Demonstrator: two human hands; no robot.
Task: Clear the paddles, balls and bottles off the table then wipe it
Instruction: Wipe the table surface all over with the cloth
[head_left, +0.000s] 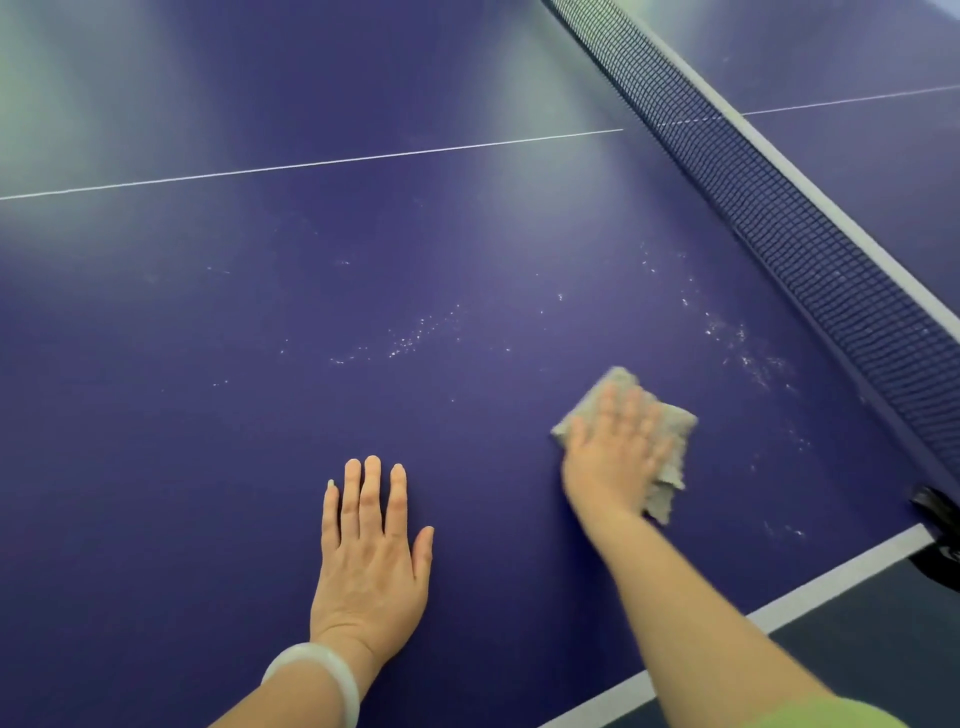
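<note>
- Left hand (371, 561) lies flat, palm down, on the table (234, 322), fingers straight and slightly apart, holding nothing; a pale bracelet (322, 670) circles the wrist.
- Right hand (613, 457), blurred, presses a grey cloth (675, 428) onto the table, fingers spread flat over it; the arm reaches from a green sleeve (831, 714).
- The cloth sits near the net (779, 218), close to the table's near edge.
- White specks (415, 332) dot the blue surface ahead of the hands and along the net.
- A white line (311, 163) crosses the table; a black clamp (935, 509) holds the net at the edge.
</note>
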